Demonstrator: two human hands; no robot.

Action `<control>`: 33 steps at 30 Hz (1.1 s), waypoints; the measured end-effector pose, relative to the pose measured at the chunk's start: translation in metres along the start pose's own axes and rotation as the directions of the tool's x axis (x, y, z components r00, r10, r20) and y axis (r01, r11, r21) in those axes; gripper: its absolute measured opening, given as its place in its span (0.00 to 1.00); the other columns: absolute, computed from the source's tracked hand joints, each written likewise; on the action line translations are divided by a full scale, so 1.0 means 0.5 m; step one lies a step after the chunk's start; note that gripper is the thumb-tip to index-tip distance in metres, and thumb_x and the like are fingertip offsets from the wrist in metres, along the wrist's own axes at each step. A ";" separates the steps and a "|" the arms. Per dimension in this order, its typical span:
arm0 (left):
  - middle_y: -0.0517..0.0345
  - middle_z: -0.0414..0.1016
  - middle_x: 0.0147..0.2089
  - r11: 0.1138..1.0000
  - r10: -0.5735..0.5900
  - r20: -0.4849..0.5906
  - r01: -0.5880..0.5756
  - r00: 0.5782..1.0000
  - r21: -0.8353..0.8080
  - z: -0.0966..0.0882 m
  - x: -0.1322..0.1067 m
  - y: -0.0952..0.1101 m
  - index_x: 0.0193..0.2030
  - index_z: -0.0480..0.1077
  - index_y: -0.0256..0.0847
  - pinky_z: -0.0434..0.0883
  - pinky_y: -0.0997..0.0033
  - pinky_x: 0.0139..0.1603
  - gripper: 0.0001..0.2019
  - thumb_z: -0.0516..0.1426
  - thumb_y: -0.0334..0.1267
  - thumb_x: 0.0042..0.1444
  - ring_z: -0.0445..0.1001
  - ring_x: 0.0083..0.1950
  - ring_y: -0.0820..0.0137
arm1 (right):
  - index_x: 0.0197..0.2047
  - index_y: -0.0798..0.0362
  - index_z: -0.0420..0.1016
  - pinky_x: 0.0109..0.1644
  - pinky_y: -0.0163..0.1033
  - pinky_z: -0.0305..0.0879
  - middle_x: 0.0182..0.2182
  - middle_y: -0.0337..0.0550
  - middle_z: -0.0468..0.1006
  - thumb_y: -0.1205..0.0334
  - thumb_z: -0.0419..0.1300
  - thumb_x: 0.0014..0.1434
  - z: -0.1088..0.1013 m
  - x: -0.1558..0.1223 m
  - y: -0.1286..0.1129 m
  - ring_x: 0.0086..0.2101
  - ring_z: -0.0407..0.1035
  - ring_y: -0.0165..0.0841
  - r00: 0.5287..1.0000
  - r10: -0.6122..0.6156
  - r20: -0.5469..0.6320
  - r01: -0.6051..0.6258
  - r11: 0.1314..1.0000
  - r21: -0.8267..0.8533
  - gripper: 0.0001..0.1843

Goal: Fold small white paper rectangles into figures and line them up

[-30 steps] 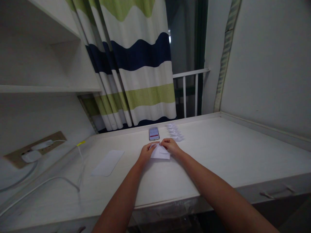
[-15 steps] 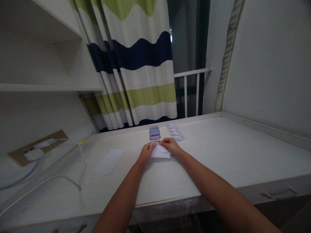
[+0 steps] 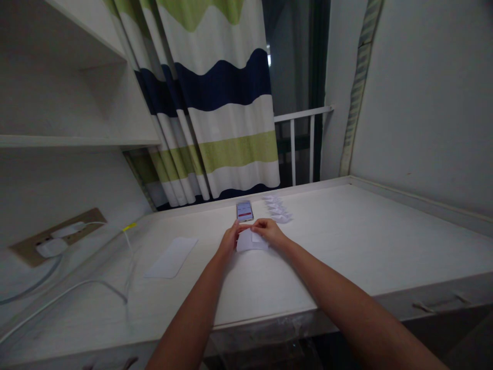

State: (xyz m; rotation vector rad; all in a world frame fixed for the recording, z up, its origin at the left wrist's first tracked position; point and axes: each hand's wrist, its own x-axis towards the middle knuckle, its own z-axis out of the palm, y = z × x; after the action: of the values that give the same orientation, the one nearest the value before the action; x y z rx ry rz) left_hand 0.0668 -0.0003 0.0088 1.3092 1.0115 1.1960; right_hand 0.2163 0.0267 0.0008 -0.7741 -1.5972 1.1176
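Observation:
A small white sheet of paper [image 3: 250, 243], partly folded, lies on the pale desk [image 3: 346, 246] in front of me. My left hand [image 3: 228, 240] pinches its left edge, fingers closed on it. My right hand [image 3: 269, 231] grips the upper right part, where a small flap is turned over. Just beyond the paper lies a phone [image 3: 244, 210] with its screen lit. To the phone's right sits a row of small folded white paper pieces [image 3: 277, 208].
A flat white sheet [image 3: 171, 257] lies at the left of the desk. White cables [image 3: 77, 290] run from a wall socket [image 3: 50, 241] across the left side. A striped curtain [image 3: 215, 103], a white railing [image 3: 304, 139] and shelves [image 3: 69, 139] stand behind.
The paper's upper edge has been lifted and folded inward a little; both hands have shifted slightly toward the phone and closer together.

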 end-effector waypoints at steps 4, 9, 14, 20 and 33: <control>0.58 0.72 0.27 1.000 0.015 -0.072 -0.016 0.997 -0.007 -0.001 -0.004 -0.003 0.33 0.70 0.36 0.62 0.75 0.27 0.19 0.62 0.46 0.35 0.69 0.26 0.72 | 0.23 0.57 0.72 0.29 0.33 0.55 0.20 0.38 0.70 0.57 0.59 0.44 0.003 -0.004 -0.002 0.24 0.61 0.27 0.988 -0.152 0.026 0.154 0.975 -0.160 0.11; 0.54 0.73 0.33 0.987 -0.114 0.034 0.117 0.993 -0.108 0.004 -0.012 0.007 0.39 0.69 0.36 0.66 0.71 0.33 0.21 0.60 0.48 0.39 0.70 0.34 0.69 | 0.24 0.57 0.72 0.33 0.34 0.58 0.24 0.41 0.71 0.58 0.59 0.45 -0.003 0.002 -0.002 0.28 0.64 0.29 0.975 -0.217 -0.050 0.203 0.958 -0.204 0.10; 0.45 0.73 0.36 0.908 -0.283 0.185 0.325 0.941 -0.265 -0.004 -0.012 0.022 0.42 0.68 0.32 0.67 0.65 0.35 0.33 0.43 0.61 0.48 0.71 0.36 0.64 | 0.25 0.56 0.72 0.34 0.34 0.59 0.26 0.41 0.72 0.59 0.60 0.45 -0.006 0.003 -0.009 0.30 0.64 0.29 0.973 -0.229 -0.028 0.216 0.948 -0.235 0.09; 0.49 0.73 0.38 0.958 -0.183 0.217 0.224 0.959 -0.179 -0.006 -0.017 0.011 0.41 0.70 0.34 0.67 0.68 0.38 0.18 0.57 0.44 0.46 0.70 0.37 0.67 | 0.25 0.56 0.73 0.33 0.34 0.59 0.26 0.42 0.73 0.60 0.60 0.45 -0.006 -0.003 -0.019 0.30 0.65 0.29 0.977 -0.211 -0.005 0.204 0.948 -0.243 0.08; 0.55 0.71 0.25 0.978 -0.208 0.201 0.207 0.957 0.027 0.005 -0.023 0.005 0.25 0.72 0.34 0.66 0.72 0.30 0.15 0.63 0.45 0.35 0.68 0.26 0.73 | 0.27 0.57 0.76 0.31 0.35 0.60 0.26 0.43 0.76 0.56 0.58 0.46 0.002 -0.005 -0.023 0.28 0.67 0.32 0.992 -0.124 0.025 0.126 0.971 -0.201 0.12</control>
State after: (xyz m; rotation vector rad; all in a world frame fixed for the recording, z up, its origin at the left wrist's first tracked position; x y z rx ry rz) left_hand 0.0677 -0.0120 0.0100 1.2665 0.9768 0.8826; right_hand 0.2163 0.0199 0.0106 -0.7875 -1.7645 0.8801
